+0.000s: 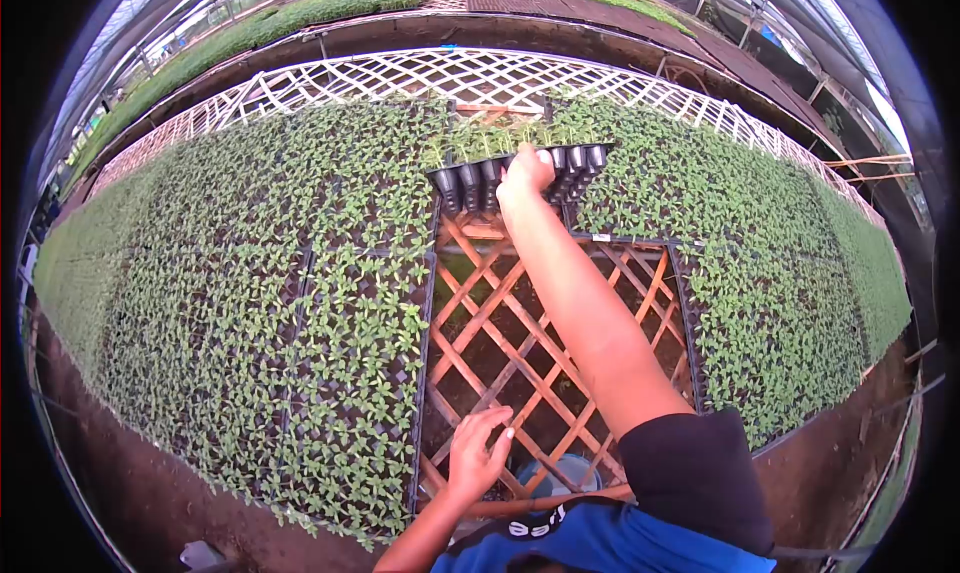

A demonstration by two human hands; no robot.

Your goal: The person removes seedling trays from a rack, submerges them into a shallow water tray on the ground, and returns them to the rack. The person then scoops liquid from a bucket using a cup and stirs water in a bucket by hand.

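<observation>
My right hand (527,171) reaches far forward, its fingers closed on the near edge of a black seedling tray (470,185). That tray is tilted, so the undersides of its tapered cells face me, and green seedlings (490,141) stand along its top. Much of its middle is hidden behind my hand. Close to my body, my left hand (480,458) hovers over the wooden lattice (505,343) with fingers apart and nothing in them. Seedling trays lie on both sides of this gap, the left one's dark edge (424,373) close to my left hand.
Dense seedling trays (220,303) cover the bench on the left, and more (770,303) on the right. White lattice (380,78) runs along the far side. A bluish bucket (567,476) sits beneath the lattice. Other planted benches (340,8) stand beyond.
</observation>
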